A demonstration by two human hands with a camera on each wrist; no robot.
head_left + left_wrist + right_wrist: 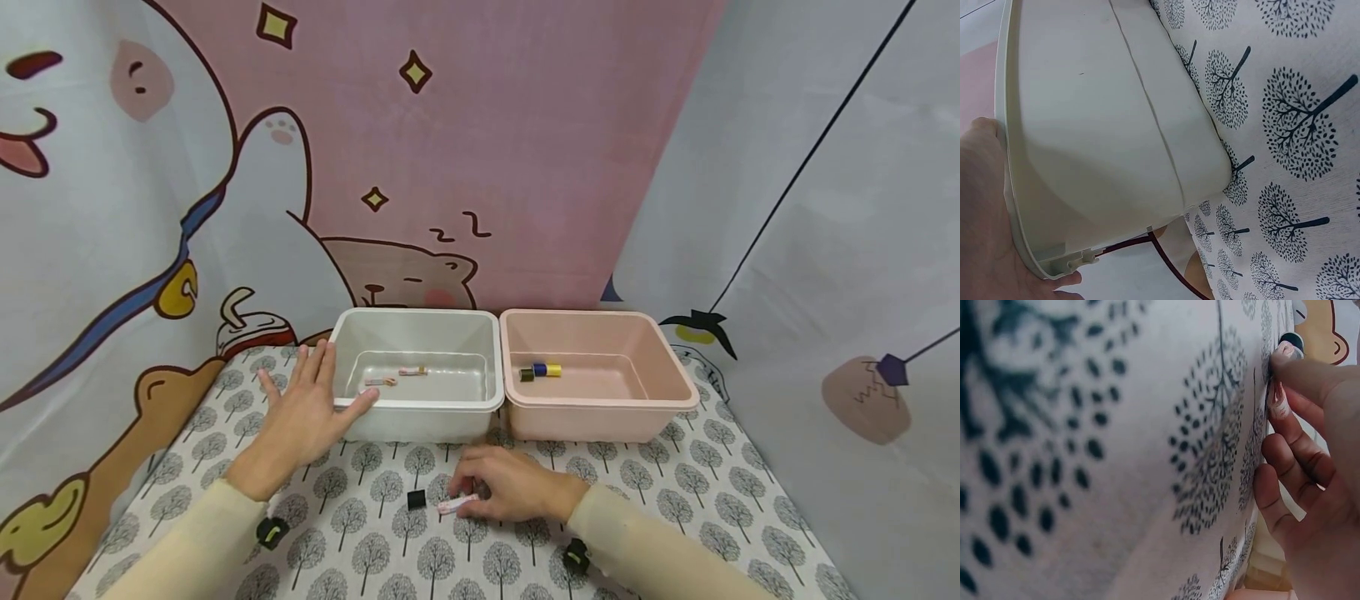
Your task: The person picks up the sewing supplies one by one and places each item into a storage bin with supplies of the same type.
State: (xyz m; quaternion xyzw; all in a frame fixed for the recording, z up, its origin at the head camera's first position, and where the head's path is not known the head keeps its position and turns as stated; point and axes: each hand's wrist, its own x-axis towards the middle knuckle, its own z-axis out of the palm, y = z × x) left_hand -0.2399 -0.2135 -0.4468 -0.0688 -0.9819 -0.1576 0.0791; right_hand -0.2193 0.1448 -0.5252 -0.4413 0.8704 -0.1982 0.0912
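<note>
My left hand (pixel 303 412) rests on the left rim of the white bin (pixel 420 421), fingers spread along the edge and thumb over the front corner. The left wrist view shows that hand (pixel 985 212) against the rim of the bin (pixel 1097 125). On the cloth in front of the bins, my right hand (pixel 513 483) pinches a small pink-and-white stick (pixel 456 504) between thumb and fingers. The right wrist view shows the stick (pixel 1280 403) low against the cloth, partly hidden by the fingers. A small black block (pixel 416 499) lies just left of it.
Two similar small sticks (pixel 412 372) lie inside the white bin. The pink bin (pixel 592 423) stands right beside it, holding small dark, blue and yellow cylinders (pixel 546 370). A tree-print cloth (pixel 371 550) covers the table; a cartoon curtain (pixel 540 150) hangs behind.
</note>
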